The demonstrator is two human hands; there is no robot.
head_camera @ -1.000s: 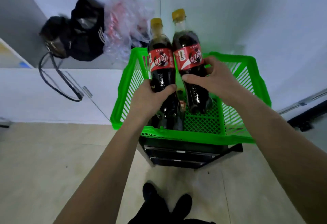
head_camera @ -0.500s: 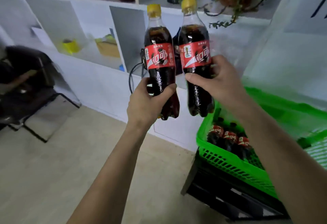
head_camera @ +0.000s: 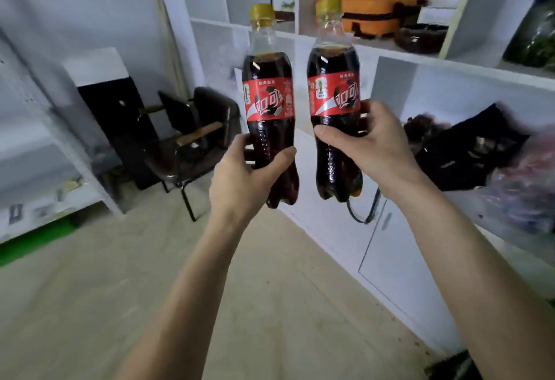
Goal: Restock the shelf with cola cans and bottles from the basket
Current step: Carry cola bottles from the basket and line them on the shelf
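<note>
I look out over a pale tan floor (head_camera: 90,304) that runs to a white shelf (head_camera: 450,64) on my right; its open compartments sit above closed white cabinet doors (head_camera: 399,259); a white wall closes the far side, and a dark chair (head_camera: 192,139) stands in the corner beside a black panel (head_camera: 117,127).

On the shelf I count one orange case (head_camera: 372,13) on the upper level, one dark bowl (head_camera: 420,38) just beside it, and a black bag (head_camera: 462,148) in the lower compartment with a cable (head_camera: 365,213) hanging from it; the far right edge is blurred and I cannot tell what lies there.

I count two cola bottles, both upright with yellow caps and red labels, held in the air in front of the shelf and slightly apart; my left hand (head_camera: 240,175) grips the left bottle (head_camera: 268,103) around its lower body, thumb across the front; my right hand (head_camera: 375,145) grips the right bottle (head_camera: 335,94) just under its label.
</note>
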